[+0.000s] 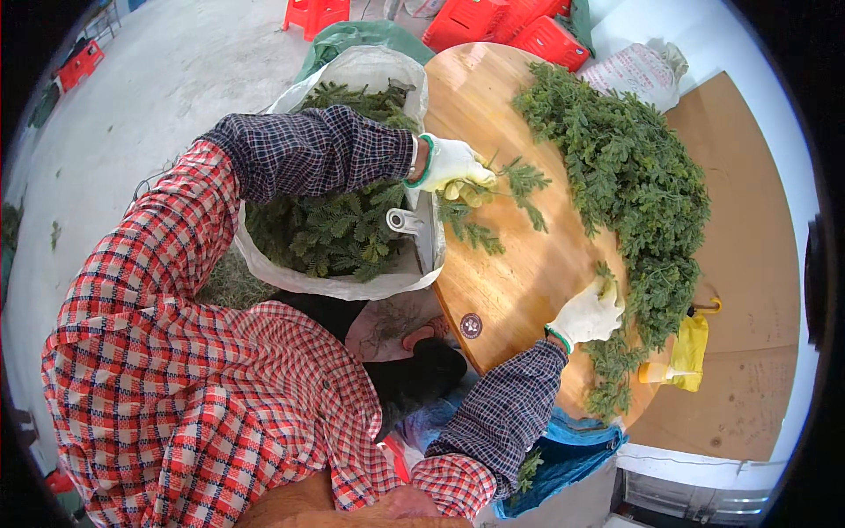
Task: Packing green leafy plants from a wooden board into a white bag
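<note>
My left hand [458, 173], in a white glove with yellow palm and fingers, reaches over the left side of the round wooden table [493, 282]. Its fingers are closed round a few flat-needled evergreen sprigs [525, 179], whose tips point right and downward. Near the table's right side, my right hand [588, 314], also gloved, has its fingers curled. A small green tip shows just above them, and more greenery [613, 374] lies below; the palm is hidden. Beside this hand a long heap of cut evergreen branches [625, 167] runs along the table's far right edge.
A white woven sack [343, 286] full of evergreen branches stands left of the table. Red plastic stools [466, 22] and a stuffed sack [635, 75] are behind. An orange-tipped bottle [653, 373] and yellow pouch [690, 352] lie at right; a blue bag [563, 466] hangs below.
</note>
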Tool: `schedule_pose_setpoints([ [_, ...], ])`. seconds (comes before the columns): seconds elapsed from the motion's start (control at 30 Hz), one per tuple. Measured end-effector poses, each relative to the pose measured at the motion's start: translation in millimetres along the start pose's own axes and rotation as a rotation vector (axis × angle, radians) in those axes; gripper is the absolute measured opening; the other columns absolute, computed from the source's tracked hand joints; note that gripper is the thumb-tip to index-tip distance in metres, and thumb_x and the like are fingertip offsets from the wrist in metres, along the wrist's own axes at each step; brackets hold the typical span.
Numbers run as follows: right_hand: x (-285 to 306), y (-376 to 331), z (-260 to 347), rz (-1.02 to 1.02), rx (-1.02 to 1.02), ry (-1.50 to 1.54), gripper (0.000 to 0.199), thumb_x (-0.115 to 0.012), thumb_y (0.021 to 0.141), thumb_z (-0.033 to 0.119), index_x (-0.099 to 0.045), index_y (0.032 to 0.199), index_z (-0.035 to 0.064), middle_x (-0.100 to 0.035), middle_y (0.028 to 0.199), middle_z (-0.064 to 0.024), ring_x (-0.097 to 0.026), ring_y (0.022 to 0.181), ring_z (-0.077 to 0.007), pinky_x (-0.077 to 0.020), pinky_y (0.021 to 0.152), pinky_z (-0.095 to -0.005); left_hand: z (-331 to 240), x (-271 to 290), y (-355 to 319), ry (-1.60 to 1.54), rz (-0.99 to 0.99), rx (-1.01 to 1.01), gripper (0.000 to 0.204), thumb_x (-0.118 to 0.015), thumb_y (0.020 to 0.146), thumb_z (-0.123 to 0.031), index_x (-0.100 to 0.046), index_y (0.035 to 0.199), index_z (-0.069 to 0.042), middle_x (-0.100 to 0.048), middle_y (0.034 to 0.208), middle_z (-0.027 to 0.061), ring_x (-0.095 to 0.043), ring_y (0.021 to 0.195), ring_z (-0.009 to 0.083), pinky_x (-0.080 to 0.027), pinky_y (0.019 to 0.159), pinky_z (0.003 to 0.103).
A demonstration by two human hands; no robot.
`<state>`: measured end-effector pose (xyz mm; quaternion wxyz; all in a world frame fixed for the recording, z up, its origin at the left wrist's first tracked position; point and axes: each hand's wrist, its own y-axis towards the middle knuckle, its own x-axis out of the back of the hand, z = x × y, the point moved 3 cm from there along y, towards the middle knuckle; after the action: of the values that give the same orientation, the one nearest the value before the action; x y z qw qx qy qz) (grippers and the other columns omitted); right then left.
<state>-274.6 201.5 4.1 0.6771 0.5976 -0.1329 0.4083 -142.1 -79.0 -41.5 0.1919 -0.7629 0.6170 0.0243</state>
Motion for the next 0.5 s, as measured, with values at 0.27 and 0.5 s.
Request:
schedule_pose_setpoints([
  [0.27,5.7,-24.1,87.1,0.262,0.689,0.281,0.065,-0.076,0.065,0.025,-0.055,0.125,0.0131,-0.050,0.130,-0.0079,-0.050,0.110,-0.0294,-0.0385,0.097,-0.0399,-2.3,-12.5,-3.5,0.077,0.073,0.030,0.029,-0.062,0.089,-0.024,-0.059,0.109,-0.004,-0.063,0.094,0.0026,-0.065,0.073,0.0121,-0.040,0.044,0.020],
  [0.5,-25.9,-29.8,119.8,0.450,0.807,0.291,0.048,-0.069,0.073,0.025,-0.057,0.119,0.0193,-0.056,0.116,-0.0064,-0.050,0.104,-0.0331,-0.0411,0.087,-0.0441,-7.2,-24.9,-16.9,0.477,0.093,-0.083,0.027,-0.062,0.088,-0.025,-0.064,0.105,-0.004,-0.066,0.098,0.0045,-0.065,0.071,0.0107,-0.044,0.050,0.023],
])
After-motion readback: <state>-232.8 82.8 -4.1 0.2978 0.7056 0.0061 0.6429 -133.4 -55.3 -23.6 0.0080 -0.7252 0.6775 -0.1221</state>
